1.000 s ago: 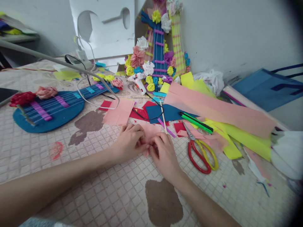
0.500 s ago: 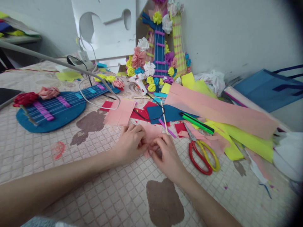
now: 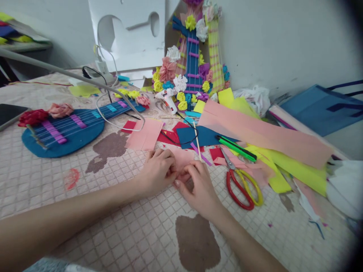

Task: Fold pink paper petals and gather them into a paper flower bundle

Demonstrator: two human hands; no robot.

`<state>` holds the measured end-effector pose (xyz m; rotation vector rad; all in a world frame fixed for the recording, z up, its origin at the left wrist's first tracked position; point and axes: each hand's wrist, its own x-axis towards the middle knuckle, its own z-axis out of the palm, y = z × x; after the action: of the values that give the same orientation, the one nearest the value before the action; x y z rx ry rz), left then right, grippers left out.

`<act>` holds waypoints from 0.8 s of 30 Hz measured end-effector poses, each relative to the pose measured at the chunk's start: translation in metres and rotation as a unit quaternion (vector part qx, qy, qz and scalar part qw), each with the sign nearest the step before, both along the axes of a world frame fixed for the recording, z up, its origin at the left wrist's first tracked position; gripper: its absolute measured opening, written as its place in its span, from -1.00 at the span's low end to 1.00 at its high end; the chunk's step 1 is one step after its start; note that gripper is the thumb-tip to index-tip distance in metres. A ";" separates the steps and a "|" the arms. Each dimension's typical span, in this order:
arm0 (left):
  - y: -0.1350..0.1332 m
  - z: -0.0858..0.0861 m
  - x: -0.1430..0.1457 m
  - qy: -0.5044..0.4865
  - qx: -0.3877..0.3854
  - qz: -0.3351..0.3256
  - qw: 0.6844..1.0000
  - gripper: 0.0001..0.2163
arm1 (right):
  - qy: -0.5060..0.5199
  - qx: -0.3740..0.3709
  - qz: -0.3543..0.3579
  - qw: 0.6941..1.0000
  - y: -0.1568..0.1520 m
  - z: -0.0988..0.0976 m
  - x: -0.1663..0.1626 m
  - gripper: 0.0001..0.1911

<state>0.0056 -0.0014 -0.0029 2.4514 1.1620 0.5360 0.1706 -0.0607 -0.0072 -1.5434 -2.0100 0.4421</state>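
Observation:
Between my two hands lies a piece of pink crepe paper (image 3: 181,156), its near edge pinched by both sets of fingers. My left hand (image 3: 160,170) is closed on the paper's left side, fingers curled. From the right, my right hand (image 3: 198,185) pinches the same edge with thumb and forefinger, the fingertips almost touching those of the left. A thin wooden stick (image 3: 197,141) lies just beyond my right hand. Flat behind my left hand is a stack of pink paper squares (image 3: 144,134). Scissors (image 3: 241,181) with red and yellow handles rest to the right.
A blue paper guitar (image 3: 65,132) lies at left under a white lamp arm (image 3: 70,71). A hot glue gun (image 3: 168,100) stands behind, its cord looping over blue paper (image 3: 207,135). A green cutter (image 3: 237,148) and long pink paper (image 3: 263,132) lie right.
My right thumb has shifted up and left along the paper's near edge, toward my left fingertips. My left hand stays almost in place, and the view has moved slightly.

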 end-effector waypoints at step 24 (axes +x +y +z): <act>-0.012 0.009 -0.007 -0.023 -0.045 -0.147 0.988 -0.87 | -0.038 0.011 -0.018 0.999 0.000 0.000 -0.005 -0.80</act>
<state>-0.0017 -0.0133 0.0057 2.4580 0.7674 0.4395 0.1660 -0.0608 -0.0075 -1.6033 -2.0348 0.3513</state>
